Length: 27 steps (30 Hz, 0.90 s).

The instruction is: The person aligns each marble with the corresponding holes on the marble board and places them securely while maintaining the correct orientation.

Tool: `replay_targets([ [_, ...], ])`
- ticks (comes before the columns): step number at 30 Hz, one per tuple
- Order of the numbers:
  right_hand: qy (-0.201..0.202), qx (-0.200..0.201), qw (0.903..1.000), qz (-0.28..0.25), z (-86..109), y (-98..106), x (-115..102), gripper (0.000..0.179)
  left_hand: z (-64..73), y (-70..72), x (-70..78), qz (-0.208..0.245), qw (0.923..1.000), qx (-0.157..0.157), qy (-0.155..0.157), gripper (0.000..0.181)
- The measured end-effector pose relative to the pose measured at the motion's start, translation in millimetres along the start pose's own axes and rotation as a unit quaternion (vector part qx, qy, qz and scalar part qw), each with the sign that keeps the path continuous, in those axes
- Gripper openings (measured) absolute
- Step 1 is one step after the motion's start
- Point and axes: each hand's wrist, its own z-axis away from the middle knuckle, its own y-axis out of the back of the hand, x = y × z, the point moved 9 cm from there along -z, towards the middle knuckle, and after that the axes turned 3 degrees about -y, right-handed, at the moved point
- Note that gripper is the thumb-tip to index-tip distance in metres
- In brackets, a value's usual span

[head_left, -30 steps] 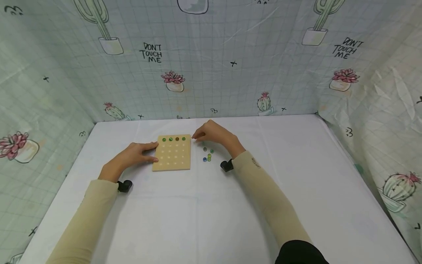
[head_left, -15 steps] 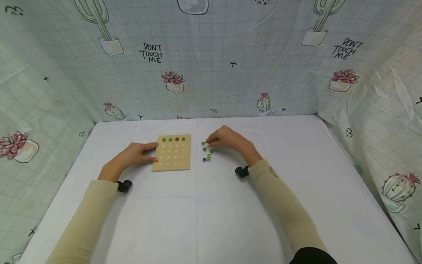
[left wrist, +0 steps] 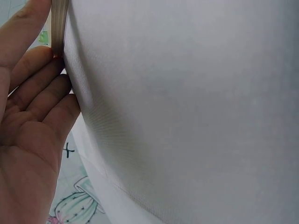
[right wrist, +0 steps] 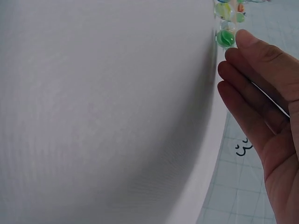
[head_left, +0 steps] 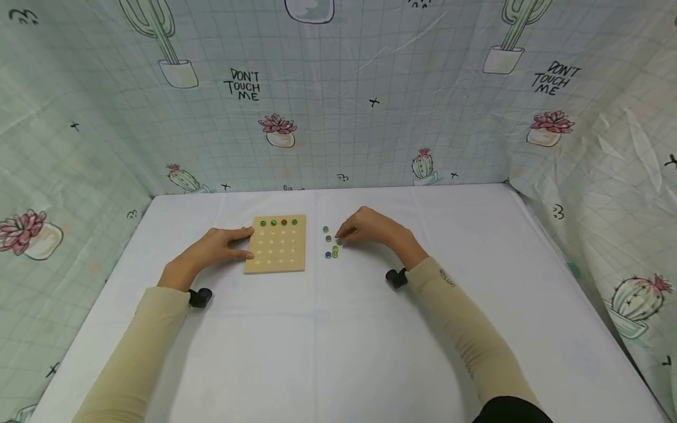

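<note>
A square wooden board (head_left: 300, 249) with rows of round hollows lies on the white table. Marbles (head_left: 284, 222) sit in its far row, mostly green and one brown. My left hand (head_left: 217, 247) rests against the board's left side, thumb and forefinger spread along that edge. Right of the board, my right hand (head_left: 367, 226) is low over the table at a small group of loose marbles. Its thumb and fingertips are right at a green marble (right wrist: 225, 38), which shows whole in the right wrist view. A blue marble (head_left: 328, 255) lies nearest me in the group, beside yellow-green ones (head_left: 335, 251).
White cloth (head_left: 317, 341) covers the table. Behind it and at both sides hang cactus-print curtains (head_left: 338, 129). Black wrist cameras (head_left: 200, 298) are strapped at both sleeves.
My right hand has moved from the board's far right corner to the right and toward me, down to the loose marbles. The left hand and board stay put.
</note>
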Motion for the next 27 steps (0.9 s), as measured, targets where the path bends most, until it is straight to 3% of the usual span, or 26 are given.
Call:
replay_targets([
  [11, 0.026, -0.036, 0.9971, 0.061, -8.9, -8, -7, 0.022, -1.1, -0.3, -3.2, 0.002, 0.9999, 0.003, -0.015, 0.092],
  [27, 0.052, -0.033, 0.9956, 0.071, -12.0, -8, -8, 0.018, -0.4, -0.3, -2.6, 0.009, 0.9999, 0.007, -0.009, 0.092],
])
